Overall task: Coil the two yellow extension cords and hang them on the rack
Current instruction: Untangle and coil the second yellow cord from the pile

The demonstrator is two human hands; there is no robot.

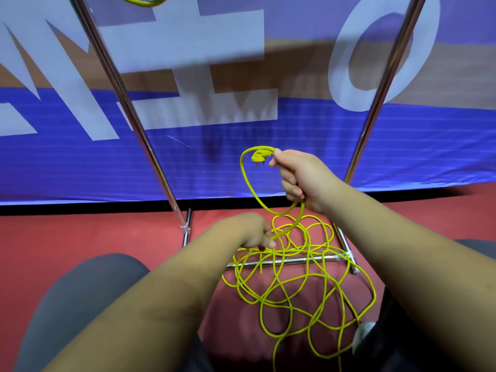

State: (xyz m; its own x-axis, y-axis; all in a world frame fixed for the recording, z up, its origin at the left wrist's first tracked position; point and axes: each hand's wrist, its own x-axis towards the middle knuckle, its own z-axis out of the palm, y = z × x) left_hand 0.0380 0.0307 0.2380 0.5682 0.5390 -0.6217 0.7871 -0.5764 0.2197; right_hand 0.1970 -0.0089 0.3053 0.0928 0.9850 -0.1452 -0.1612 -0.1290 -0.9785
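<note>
A yellow extension cord (295,288) lies in a loose tangle on the red floor, partly over the rack's base bar. My right hand (300,178) grips the cord near its yellow plug (259,157), with one small loop hanging from the fist. Lower down, my left hand (255,233) pinches the same cord where the loop runs down toward the tangle. Part of another yellow cord (142,1) shows at the top edge, hanging high between the rack's poles. The chrome rack (120,84) stands right in front of me.
The rack's right pole (386,84) slants up on the right, and its base bar (284,261) crosses the floor under the cord. A blue banner with big white letters (80,162) stands behind. My knees (80,296) frame the floor space.
</note>
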